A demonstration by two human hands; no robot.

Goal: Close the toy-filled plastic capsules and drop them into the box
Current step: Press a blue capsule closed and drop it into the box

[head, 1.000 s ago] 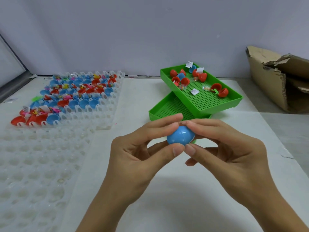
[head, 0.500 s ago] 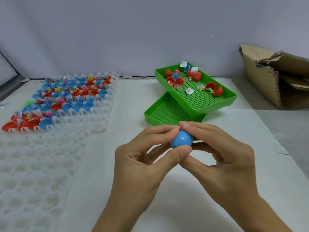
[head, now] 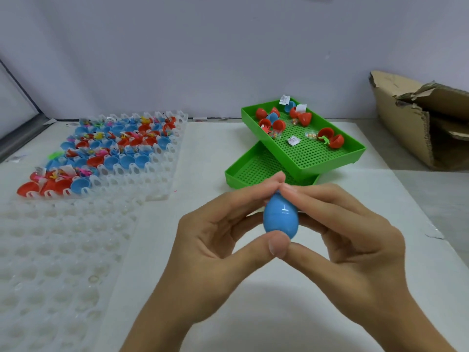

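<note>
Fingertips of both hands pinch one blue egg-shaped capsule (head: 280, 215), held in the air over the white table (head: 317, 313), near the lower green tray (head: 237, 174). Left hand (head: 215, 237): thumb under the wide end, index on the narrow top. Right hand (head: 355, 229): index meets the left one at the tip, other fingers curl behind the shell.

Seam runs round the middle and looks joined, but the far side is hidden, so a full snap can't be confirmed. Toy inside not visible.

Risks, as judgement:
- Shell is glossy and tapered, gripped only at its two ends by fingertips. Squeezing harder could squirt it sideways onto the table.
- If the halves aren't fully seated, it may pop open when dropped into the cardboard box (head: 418, 118), spilling the toy.
- That box sits well apart, far right, flaps torn and sagging over the opening. A toss could hit a flap and bounce out.

Open red and blue capsules (head: 330, 139) lie in the upper green tray (head: 330, 163); many more open halves (head: 101, 148) fill the clear plastic grid tray (head: 152, 184) at left, so plenty remains.
</note>
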